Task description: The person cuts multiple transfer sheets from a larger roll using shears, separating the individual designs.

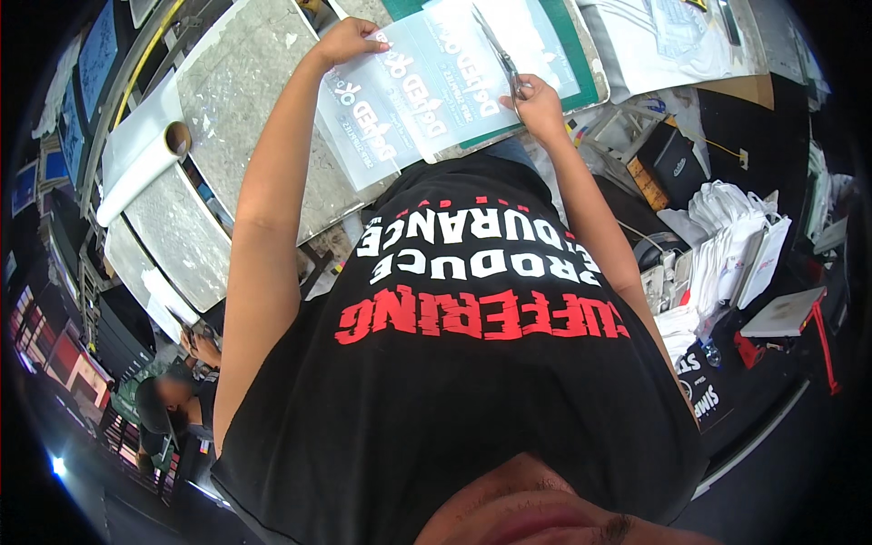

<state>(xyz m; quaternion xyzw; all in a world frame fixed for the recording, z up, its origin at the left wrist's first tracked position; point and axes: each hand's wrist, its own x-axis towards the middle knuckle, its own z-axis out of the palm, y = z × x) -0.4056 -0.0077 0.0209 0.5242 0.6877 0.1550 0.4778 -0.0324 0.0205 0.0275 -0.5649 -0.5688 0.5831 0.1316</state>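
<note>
A translucent film sheet with white printed lettering spans the board in front of me. My left hand has the sheet's upper left edge between thumb and fingers. In my right hand is a pair of metal scissors, held by the handles at the sheet's right part. Their long blades point up and away from me, over the film. Whether the blades are parted is too fine to tell. Beneath the film, a green cutting mat shows along the right side and at the top.
Left of me are worn grey boards and a roll of translucent film. White cloth covers a surface at upper right. White bags are stacked at my right, near a red-legged stand. Another person is at lower left.
</note>
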